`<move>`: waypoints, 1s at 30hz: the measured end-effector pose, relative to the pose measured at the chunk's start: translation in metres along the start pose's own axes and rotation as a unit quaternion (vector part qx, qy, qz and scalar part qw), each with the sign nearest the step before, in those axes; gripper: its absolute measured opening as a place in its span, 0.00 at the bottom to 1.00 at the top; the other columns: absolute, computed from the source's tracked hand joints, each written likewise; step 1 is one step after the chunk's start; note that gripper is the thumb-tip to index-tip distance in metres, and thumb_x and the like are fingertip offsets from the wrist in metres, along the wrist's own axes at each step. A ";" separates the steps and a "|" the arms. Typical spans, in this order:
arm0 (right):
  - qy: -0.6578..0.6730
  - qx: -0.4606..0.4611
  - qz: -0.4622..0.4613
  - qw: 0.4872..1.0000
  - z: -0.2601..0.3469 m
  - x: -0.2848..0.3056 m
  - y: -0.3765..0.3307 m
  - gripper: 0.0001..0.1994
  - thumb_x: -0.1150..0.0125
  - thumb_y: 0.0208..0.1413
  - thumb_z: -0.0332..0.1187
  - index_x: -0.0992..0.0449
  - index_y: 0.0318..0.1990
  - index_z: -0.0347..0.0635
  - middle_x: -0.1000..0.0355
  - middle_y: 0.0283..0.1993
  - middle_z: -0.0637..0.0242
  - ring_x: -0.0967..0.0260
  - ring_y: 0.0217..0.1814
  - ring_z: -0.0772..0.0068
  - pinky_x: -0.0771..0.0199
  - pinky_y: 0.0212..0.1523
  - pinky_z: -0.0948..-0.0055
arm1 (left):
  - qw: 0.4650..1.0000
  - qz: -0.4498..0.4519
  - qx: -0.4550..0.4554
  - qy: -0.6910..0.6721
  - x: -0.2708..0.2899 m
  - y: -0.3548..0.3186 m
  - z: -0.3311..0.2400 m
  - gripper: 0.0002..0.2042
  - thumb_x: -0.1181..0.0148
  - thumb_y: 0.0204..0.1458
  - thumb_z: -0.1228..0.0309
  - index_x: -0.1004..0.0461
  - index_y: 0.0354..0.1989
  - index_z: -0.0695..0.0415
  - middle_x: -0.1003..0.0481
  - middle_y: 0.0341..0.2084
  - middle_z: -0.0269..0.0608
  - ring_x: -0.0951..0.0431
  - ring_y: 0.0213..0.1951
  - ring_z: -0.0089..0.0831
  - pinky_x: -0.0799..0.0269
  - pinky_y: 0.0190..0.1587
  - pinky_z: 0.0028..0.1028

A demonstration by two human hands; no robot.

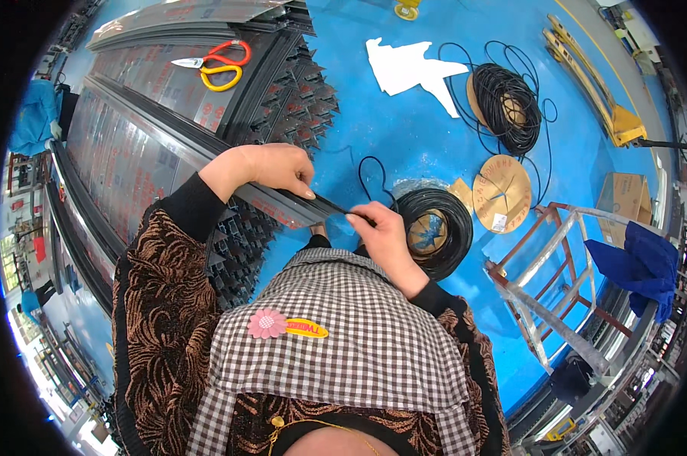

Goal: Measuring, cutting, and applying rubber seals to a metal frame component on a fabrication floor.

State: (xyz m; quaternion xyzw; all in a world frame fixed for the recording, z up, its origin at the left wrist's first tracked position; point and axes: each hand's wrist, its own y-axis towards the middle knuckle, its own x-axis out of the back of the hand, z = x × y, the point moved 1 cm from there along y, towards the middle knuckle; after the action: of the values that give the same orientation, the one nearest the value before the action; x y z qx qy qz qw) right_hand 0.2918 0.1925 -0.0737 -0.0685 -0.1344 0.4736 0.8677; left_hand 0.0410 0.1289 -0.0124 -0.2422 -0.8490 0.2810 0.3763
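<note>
The right hand pinches the cord by the end of the strip, seemingly for control, the left hand clamps that strip, probably steadying it, the coil lies nearby on the floor, and scissors rest farther off

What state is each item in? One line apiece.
Left hand: on a dark profile, exact grip unclear.
Right hand: pinching a black strip.
Scissors: lying on the profile stack, blades look closed.
Near black coil: wound fairly neatly.
Far black coil: some loops straying loose.
Cardboard disc: lying flat.
White sheet: spread out, irregular outline.
Blue cloth: rumpled.
</note>
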 end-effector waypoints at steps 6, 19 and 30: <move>0.035 -0.031 0.045 0.998 -0.007 0.015 -0.001 0.06 0.40 0.52 0.27 0.23 0.34 0.33 0.31 0.27 0.68 0.39 0.26 0.75 0.38 0.30 0.78 | 1.000 -0.006 0.002 -0.006 0.001 0.000 0.001 0.14 0.39 0.48 0.60 0.22 0.28 0.61 0.23 0.26 0.41 0.25 0.28 0.38 0.30 0.35 0.33; 0.030 -0.040 0.058 0.997 -0.014 0.023 -0.007 0.06 0.39 0.51 0.26 0.23 0.34 0.32 0.30 0.26 0.69 0.38 0.28 0.79 0.38 0.31 0.82 | 1.000 -0.007 -0.005 -0.015 -0.002 -0.001 0.002 0.12 0.39 0.48 0.63 0.22 0.29 0.62 0.23 0.22 0.40 0.27 0.25 0.36 0.31 0.33 0.31; 0.033 -0.043 0.021 0.998 -0.006 0.007 -0.004 0.05 0.38 0.49 0.25 0.22 0.34 0.33 0.30 0.27 0.70 0.38 0.27 0.81 0.39 0.28 0.82 | 0.999 0.020 -0.027 -0.003 -0.004 0.011 -0.010 0.12 0.39 0.48 0.63 0.22 0.29 0.62 0.23 0.22 0.40 0.27 0.24 0.37 0.32 0.32 0.33</move>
State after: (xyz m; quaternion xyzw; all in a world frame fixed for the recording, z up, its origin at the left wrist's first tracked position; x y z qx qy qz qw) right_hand 0.3005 0.1957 -0.0771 -0.1241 -0.1243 0.4830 0.8578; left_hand 0.0537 0.1376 -0.0160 -0.2687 -0.8525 0.2660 0.3611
